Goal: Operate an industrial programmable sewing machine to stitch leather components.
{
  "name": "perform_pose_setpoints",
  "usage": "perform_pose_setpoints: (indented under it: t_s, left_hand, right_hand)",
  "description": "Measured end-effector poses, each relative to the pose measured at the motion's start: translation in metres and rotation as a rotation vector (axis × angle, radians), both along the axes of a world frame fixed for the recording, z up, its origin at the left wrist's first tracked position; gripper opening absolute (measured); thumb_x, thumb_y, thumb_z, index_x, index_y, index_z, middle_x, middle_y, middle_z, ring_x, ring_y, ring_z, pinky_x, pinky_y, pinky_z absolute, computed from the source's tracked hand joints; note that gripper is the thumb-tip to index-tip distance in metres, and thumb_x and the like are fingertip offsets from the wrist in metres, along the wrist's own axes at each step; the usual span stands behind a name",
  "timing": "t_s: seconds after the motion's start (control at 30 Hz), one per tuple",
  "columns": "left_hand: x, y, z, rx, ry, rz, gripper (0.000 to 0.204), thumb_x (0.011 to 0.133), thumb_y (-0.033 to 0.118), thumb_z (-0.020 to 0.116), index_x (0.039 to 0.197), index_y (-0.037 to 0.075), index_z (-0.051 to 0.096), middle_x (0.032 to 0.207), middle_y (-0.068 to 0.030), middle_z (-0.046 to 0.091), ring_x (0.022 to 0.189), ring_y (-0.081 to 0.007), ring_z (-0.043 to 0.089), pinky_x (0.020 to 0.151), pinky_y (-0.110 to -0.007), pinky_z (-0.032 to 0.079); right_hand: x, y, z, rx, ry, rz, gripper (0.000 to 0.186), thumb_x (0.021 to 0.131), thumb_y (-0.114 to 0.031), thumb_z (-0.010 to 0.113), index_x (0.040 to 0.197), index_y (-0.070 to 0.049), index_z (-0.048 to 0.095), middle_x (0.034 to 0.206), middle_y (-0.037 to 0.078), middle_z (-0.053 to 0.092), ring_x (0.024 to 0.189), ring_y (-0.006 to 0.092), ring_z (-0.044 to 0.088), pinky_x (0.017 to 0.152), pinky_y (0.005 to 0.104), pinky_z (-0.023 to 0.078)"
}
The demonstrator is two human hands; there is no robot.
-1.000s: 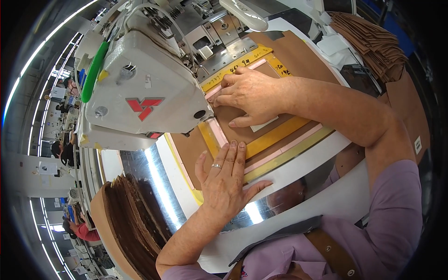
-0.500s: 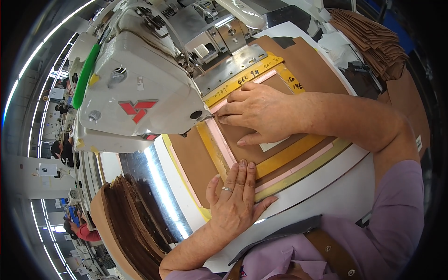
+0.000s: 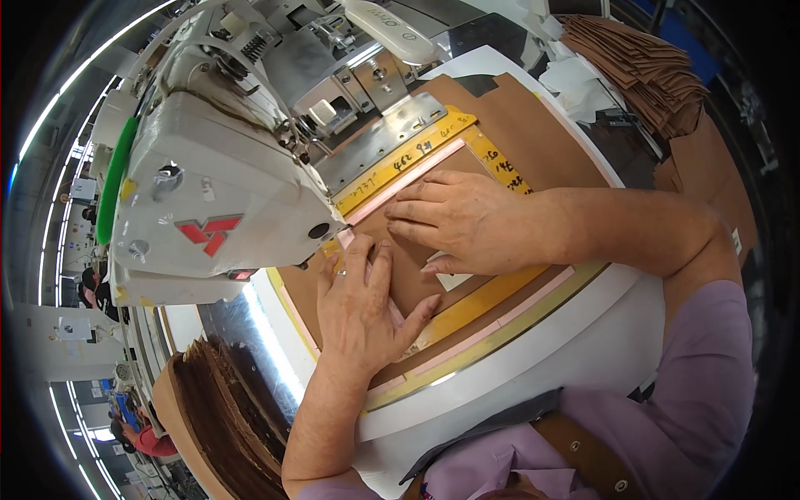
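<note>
My left hand point(image 3: 362, 312) lies open on a brown panel point(image 3: 550, 142), fingertips beside the sewing machine head point(image 3: 187, 196), near the needle area. My right hand point(image 3: 467, 225) rests on the brown piece inside a yellow frame template point(image 3: 483, 308), fingers stretched out below a pink strip point(image 3: 421, 171) that runs along the inner top edge. A perforated metal plate point(image 3: 375, 137) is attached along the template's top bar. Under my right thumb shows part of a small white label point(image 3: 457, 280). The machine's foot and part of the left bar are hard to make out.
A stack of brown pieces point(image 3: 625, 67) and white scraps point(image 3: 575, 83) sit at back right. Thick brown layered pieces point(image 3: 208, 400) stand at lower left, beside a shiny metal surface point(image 3: 254, 350). Along the far left, two people point(image 3: 150, 437) point(image 3: 96, 296) are at other workstations.
My left hand has moved up and slightly left toward the machine head from the template's lower corner. My right hand is lower than a second ago. The panel and template have shifted downward.
</note>
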State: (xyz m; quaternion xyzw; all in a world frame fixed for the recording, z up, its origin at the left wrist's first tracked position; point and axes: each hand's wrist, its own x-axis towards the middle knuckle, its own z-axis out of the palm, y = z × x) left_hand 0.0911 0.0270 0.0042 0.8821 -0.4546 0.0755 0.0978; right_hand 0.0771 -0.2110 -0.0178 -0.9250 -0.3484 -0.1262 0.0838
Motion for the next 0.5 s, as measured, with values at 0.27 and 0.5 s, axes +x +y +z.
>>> perform_pose_setpoints:
  t_s: [0.27,0.5]
  left_hand:
    - [0.001,-0.001,0.005,0.121,-0.03,0.026,0.081,0.078,0.057,0.073,0.133,-0.002,0.058,0.141,-0.0219,0.05,0.123,-0.0346,0.056,0.102,-0.054,0.036]
    - [0.0,-0.003,0.006,0.148,-0.047,0.008,0.076,0.08,0.056,0.072,0.142,0.013,0.059,0.144,-0.0224,0.047,0.125,-0.0341,0.055,0.101,-0.056,0.036]
  right_hand:
    - [-0.027,-0.033,0.015,-0.188,-0.02,-0.294,0.07,0.089,-0.055,0.068,0.137,-0.003,0.06,0.134,0.018,0.061,0.132,0.0318,0.054,0.113,0.0498,0.04]
    - [-0.024,-0.033,0.007,-0.237,-0.108,-0.285,0.071,0.098,-0.061,0.055,0.138,-0.002,0.059,0.13,0.017,0.062,0.129,0.0296,0.056,0.113,0.0548,0.039]
